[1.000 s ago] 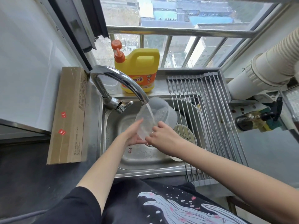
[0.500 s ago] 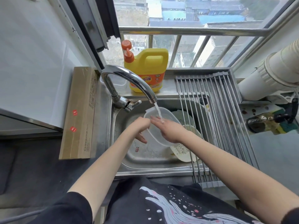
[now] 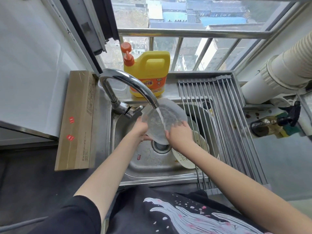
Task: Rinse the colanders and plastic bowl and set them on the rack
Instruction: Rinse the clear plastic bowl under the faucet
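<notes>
Fingers (image 3: 168, 132) grip plastic bowl's (image 3: 166, 115) edges under tap (image 3: 135, 85).

Barred window (image 3: 194, 53) above steel counter (image 3: 278, 159)

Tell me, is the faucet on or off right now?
On: water streams from the faucet into the plastic bowl.

Left arm: bare forearm, black sleeve at upper arm, reaching forward; left hand (image 3: 141, 128) grips the left edge of the clear plastic bowl (image 3: 164, 122), fingers curled beneath. Right arm: bare, extended forward; right hand (image 3: 179, 135) holds its right rim, fingers curled over.
</notes>
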